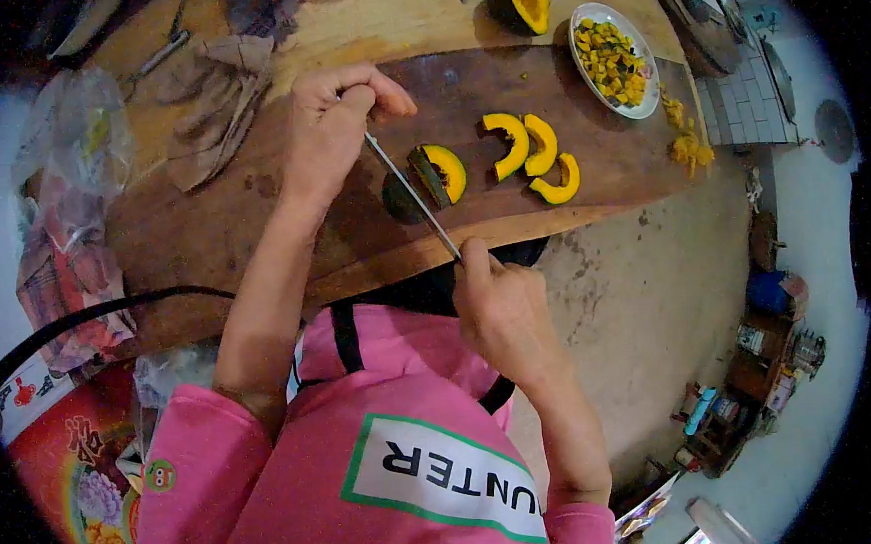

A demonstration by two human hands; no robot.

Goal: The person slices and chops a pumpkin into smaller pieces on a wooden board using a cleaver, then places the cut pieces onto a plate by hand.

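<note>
A long, narrow knife [408, 188] lies across a dark-skinned piece of pumpkin [443, 174], its blade seen nearly edge-on. My right hand [503, 303] is closed around the near end of the knife, at the board's front edge. At the far end, my left hand [336, 116] has its fingers curled over the knife; its exact hold there is partly hidden. A cut slice stands against the pumpkin piece, showing yellow flesh. Just to the right, several curved pumpkin slices [539, 143] rest on the wooden board [357, 246].
A white plate [653, 92] of diced pumpkin stands at the right, with a larger pumpkin chunk [521, 4] behind it. Yellow scraps [691, 149] lie near the board's right end. A brown cloth [219, 106] and a clear plastic bag [74, 127] are on the left.
</note>
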